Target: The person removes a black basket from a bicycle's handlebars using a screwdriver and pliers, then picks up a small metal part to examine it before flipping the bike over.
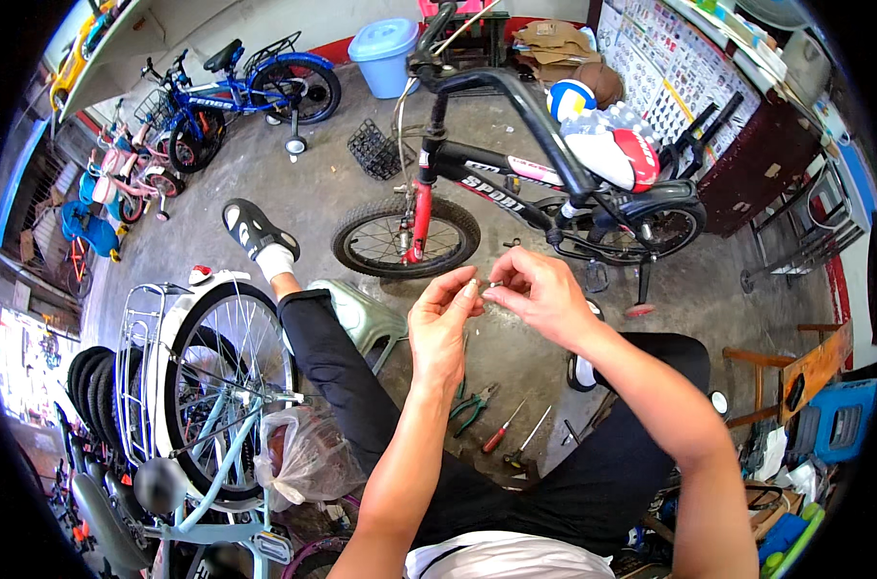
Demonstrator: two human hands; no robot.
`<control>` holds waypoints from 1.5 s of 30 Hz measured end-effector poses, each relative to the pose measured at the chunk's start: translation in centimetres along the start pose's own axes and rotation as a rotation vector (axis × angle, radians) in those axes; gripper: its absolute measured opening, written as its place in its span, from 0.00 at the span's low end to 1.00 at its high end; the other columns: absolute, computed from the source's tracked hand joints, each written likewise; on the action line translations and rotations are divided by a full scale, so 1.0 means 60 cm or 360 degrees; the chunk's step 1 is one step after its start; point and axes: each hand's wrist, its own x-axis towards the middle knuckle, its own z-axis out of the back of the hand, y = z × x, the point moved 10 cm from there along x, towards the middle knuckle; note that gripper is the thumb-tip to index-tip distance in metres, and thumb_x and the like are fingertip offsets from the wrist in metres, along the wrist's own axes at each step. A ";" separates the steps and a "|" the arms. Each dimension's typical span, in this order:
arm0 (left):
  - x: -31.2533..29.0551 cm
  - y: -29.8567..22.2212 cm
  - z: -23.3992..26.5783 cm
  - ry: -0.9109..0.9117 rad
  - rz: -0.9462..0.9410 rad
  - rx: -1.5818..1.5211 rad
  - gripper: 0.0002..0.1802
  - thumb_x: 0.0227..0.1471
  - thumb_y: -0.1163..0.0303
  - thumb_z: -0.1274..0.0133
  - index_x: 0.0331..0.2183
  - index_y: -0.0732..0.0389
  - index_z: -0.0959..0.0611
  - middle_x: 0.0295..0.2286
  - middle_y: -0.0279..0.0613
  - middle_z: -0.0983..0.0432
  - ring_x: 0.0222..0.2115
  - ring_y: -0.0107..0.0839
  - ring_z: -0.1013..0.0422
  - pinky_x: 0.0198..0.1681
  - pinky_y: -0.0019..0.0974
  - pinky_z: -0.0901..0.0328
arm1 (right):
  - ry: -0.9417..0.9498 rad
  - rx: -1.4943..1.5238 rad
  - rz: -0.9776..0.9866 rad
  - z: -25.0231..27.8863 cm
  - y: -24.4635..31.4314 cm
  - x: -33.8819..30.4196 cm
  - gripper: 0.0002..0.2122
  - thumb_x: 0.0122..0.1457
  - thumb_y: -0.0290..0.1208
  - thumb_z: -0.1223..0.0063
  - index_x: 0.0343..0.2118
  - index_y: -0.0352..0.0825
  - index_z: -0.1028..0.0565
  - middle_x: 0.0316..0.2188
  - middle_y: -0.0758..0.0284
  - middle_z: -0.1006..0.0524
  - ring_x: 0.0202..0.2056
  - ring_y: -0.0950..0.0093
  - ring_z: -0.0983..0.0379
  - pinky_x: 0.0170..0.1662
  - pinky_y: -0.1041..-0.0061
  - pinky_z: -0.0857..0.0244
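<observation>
My left hand (440, 323) and my right hand (542, 294) are raised close together in the middle of the view, fingers pinched. A small shiny metal piece (491, 285) shows at the fingertips of the right hand; its kind is too small to tell. Whatever the left fingertips pinch is hidden. Just beyond my hands stands a black and red child's bicycle (501, 179) with a red fork and a front wheel (407, 238). On the floor below my hands lie green-handled pliers (473, 409), a red-handled screwdriver (505, 426) and another screwdriver (529, 438).
A pale blue bicycle (228, 434) with a white rear mudguard stands at my left, a plastic bag (303, 461) beside it. A greenish stool (361, 314) is by my left leg. Farther off are a blue bicycle (240, 96), a blue bin (384, 60) and a black basket (375, 150).
</observation>
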 end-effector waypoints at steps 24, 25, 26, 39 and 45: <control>-0.036 -0.024 -0.025 -0.0001 -0.0032 -0.0167 0.11 0.60 0.73 0.37 0.45 0.61 0.17 0.35 0.32 0.19 0.33 0.22 0.25 0.37 0.29 0.29 | -0.0113 0.0296 0.0250 0.023 0.046 -0.015 0.09 0.59 0.21 0.39 0.42 0.33 0.17 0.35 0.65 0.20 0.35 0.71 0.20 0.39 0.72 0.27; -0.039 -0.029 -0.019 0.0028 -0.0019 -0.0155 0.10 0.61 0.75 0.39 0.46 0.61 0.18 0.36 0.33 0.20 0.33 0.23 0.24 0.37 0.29 0.27 | -0.0089 0.0321 0.0266 0.014 0.052 -0.015 0.09 0.59 0.21 0.39 0.42 0.33 0.17 0.35 0.65 0.20 0.35 0.72 0.20 0.39 0.73 0.27; -0.046 -0.034 -0.009 -0.0017 -0.0006 -0.0096 0.11 0.62 0.74 0.39 0.46 0.61 0.18 0.36 0.33 0.20 0.33 0.23 0.24 0.37 0.29 0.27 | -0.0078 0.0335 0.0271 0.013 0.054 -0.016 0.09 0.59 0.21 0.39 0.42 0.33 0.17 0.36 0.65 0.20 0.35 0.72 0.20 0.39 0.73 0.27; -0.609 -0.127 0.337 -0.0866 0.0664 0.1212 0.04 0.65 0.78 0.51 0.38 0.63 0.21 0.28 0.38 0.22 0.22 0.24 0.29 0.25 0.29 0.34 | 0.0030 0.0227 0.0300 0.030 0.068 -0.023 0.10 0.59 0.17 0.40 0.43 0.31 0.19 0.36 0.66 0.23 0.34 0.76 0.20 0.39 0.76 0.26; -0.870 -0.064 0.348 0.0308 0.1696 0.2616 0.16 0.59 0.60 0.48 0.35 0.60 0.11 0.30 0.52 0.16 0.36 0.47 0.17 0.40 0.51 0.25 | 0.0045 0.0197 0.0386 0.016 0.082 -0.020 0.08 0.60 0.21 0.40 0.42 0.36 0.19 0.34 0.66 0.22 0.33 0.69 0.22 0.37 0.70 0.29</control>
